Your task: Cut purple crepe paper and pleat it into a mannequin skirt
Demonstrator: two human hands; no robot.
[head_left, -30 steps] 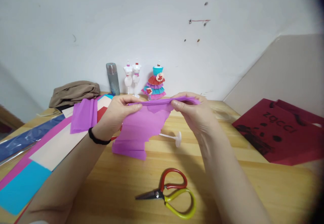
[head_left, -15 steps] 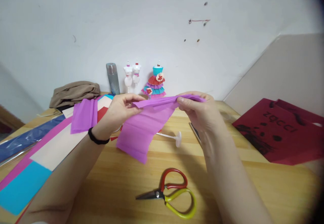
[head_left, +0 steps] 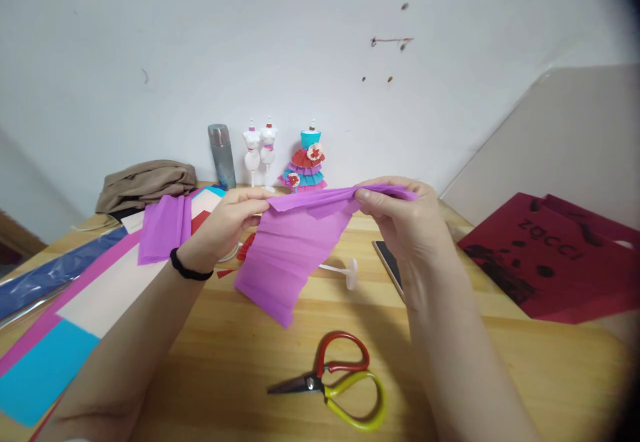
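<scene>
A purple sheet of crepe paper (head_left: 285,255) hangs in the air between my hands, its upper edge gathered in folds and its lower part slanting down toward the table. My left hand (head_left: 225,222), with a black band at the wrist, pinches the upper left corner. The folded right end is gripped between the thumb and fingers of my right hand (head_left: 400,215). Below the paper, scissors (head_left: 311,383) with one red and one yellow handle lie with blades pointing left. Behind it, a white stand with a round base (head_left: 351,274) lies on its side, partly hidden.
Folded purple paper (head_left: 163,229) rests on coloured sheets (head_left: 100,289) at left. By the wall stand a flask (head_left: 223,155), two small white mannequins (head_left: 253,149) and a ruffled dress on a form (head_left: 307,162). A dark flat object (head_left: 387,259) and a red bag (head_left: 545,262) are at right.
My right hand has moved slightly right, and the crepe paper has shifted right with it. My left hand has slid a little left toward the paper's edge.
</scene>
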